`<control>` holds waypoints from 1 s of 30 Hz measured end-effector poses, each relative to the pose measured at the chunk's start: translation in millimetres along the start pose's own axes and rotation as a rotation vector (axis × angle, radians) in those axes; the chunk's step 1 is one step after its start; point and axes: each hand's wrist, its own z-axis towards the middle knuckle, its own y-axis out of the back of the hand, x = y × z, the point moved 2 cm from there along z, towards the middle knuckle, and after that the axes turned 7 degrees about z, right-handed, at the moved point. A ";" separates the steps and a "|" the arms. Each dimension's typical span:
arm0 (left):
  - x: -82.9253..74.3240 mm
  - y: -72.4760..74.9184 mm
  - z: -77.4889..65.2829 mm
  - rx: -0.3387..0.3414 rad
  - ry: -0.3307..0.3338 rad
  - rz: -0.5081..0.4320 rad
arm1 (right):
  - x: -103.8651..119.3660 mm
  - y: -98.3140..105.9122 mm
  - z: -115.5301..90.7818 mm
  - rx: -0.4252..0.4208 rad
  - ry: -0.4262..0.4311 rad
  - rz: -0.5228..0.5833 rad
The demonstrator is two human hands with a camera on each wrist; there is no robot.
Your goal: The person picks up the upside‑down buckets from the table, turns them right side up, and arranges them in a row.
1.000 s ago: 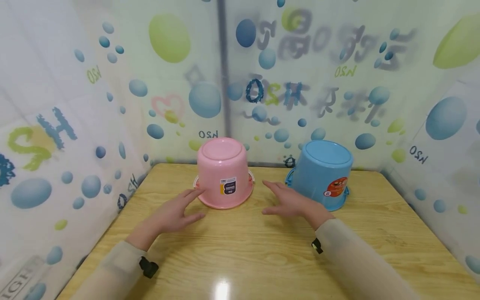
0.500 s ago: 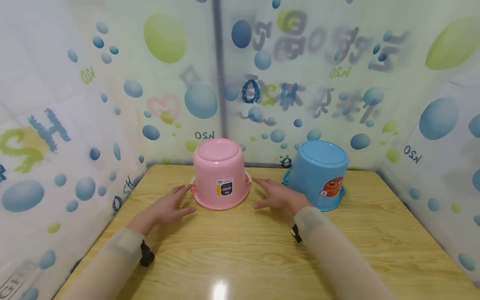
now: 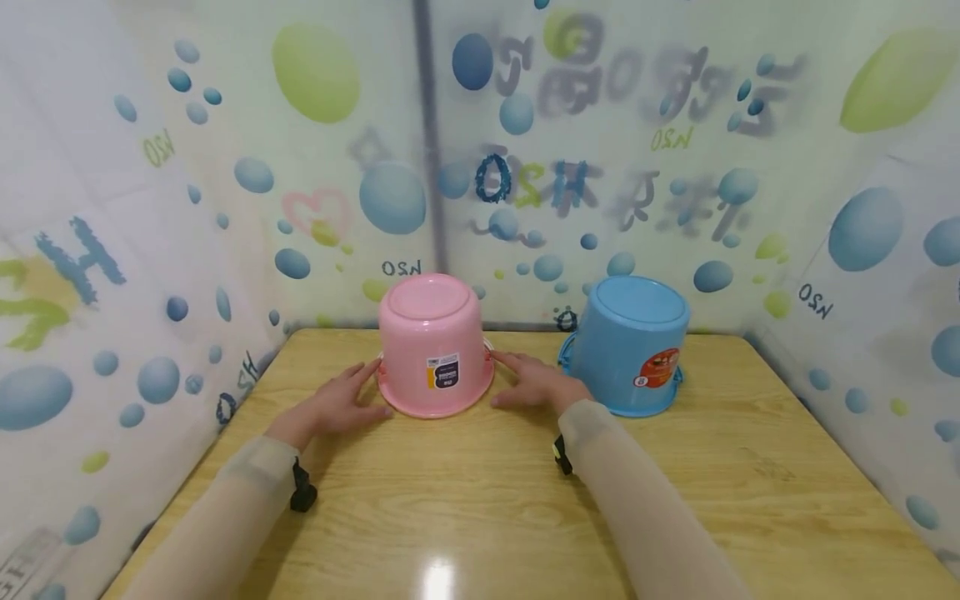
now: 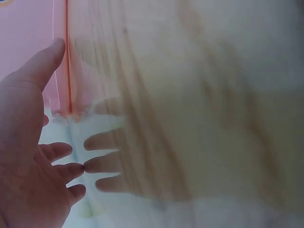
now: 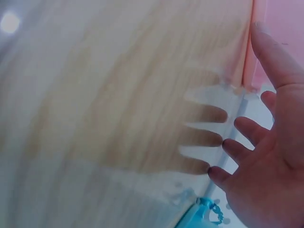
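Note:
A pink bucket (image 3: pixel 420 333) stands upside down toward the back of the wooden table, with a label on its front. My left hand (image 3: pixel 335 408) is at its left side, fingertips right at the rim and thumb in front. On the other side, my right hand (image 3: pixel 538 383) reaches the right rim in the same way. Both hands have their fingers extended and spread. In the left wrist view the left thumb overlaps the pink rim (image 4: pixel 61 80); the right wrist view has the right thumb tip close to the rim (image 5: pixel 250 42).
To the right, a blue bucket (image 3: pixel 637 342) with a red sticker also stands inverted, just beyond my right hand. The wooden table (image 3: pixel 450 508) ends at patterned curtains (image 3: pixel 637 150) at the back and both sides.
My right hand has moved left, from between the buckets to the pink bucket's right rim. My left hand has closed in on its left rim. The view has turned slightly right.

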 end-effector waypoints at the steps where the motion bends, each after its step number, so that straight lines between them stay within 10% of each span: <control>1: 0.2 0.6 1.2 0.000 0.001 0.003 | 1.1 -1.2 1.9 -0.009 0.001 -0.005; 30: -4.1 -2.5 11.3 -0.010 -0.060 -0.055 | 17.7 -12.7 18.6 -0.074 -0.048 0.015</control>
